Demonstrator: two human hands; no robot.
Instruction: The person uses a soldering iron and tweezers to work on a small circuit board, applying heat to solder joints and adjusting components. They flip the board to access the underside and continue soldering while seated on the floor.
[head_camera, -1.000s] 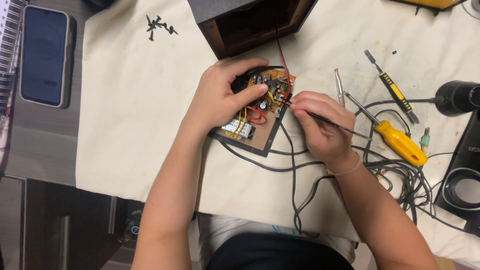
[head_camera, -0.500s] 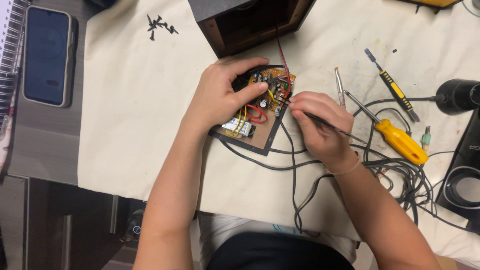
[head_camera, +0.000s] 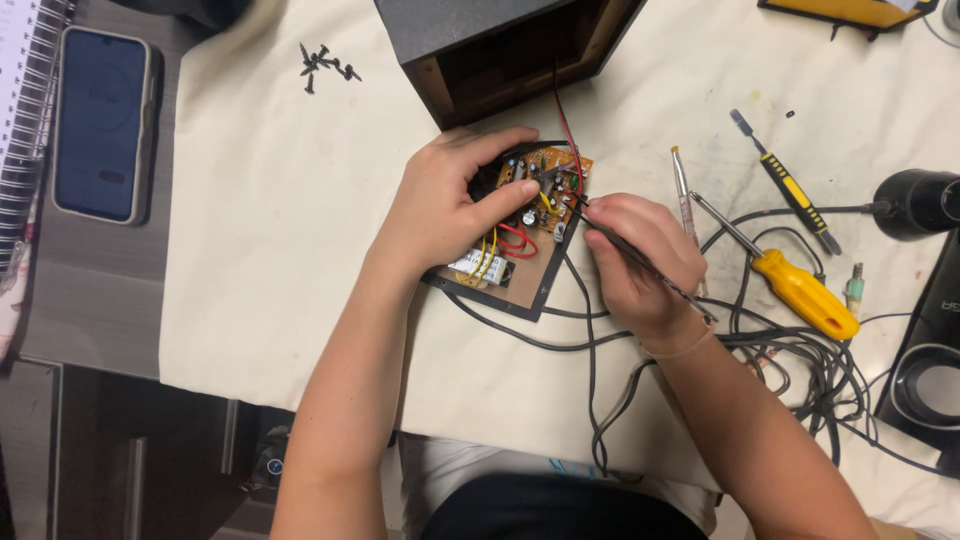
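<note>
Steadying a circuit board (head_camera: 530, 235) at frame centre, the left hand (head_camera: 445, 205) is gripping its upper edge, thumb across the components. Right hand (head_camera: 640, 260), at 3 o'clock of the board, is pinching a thin metal probe (head_camera: 640, 265), tip touching the parts. Wooden box (head_camera: 500, 50) crowding 12 o'clock; open cloth (head_camera: 260, 220) w/ room at 9 o'clock.

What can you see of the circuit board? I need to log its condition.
The circuit board is a brown-orange panel crowded with small components, with red and yellow wires looping over it and a white part at its lower end. It lies tilted on a dark backing plate on the cloth, just below the wooden box. The left hand grips it from the left, thumb across the middle. The right hand holds a thin tool, tip at the right edge. Black cables trail away.
</note>
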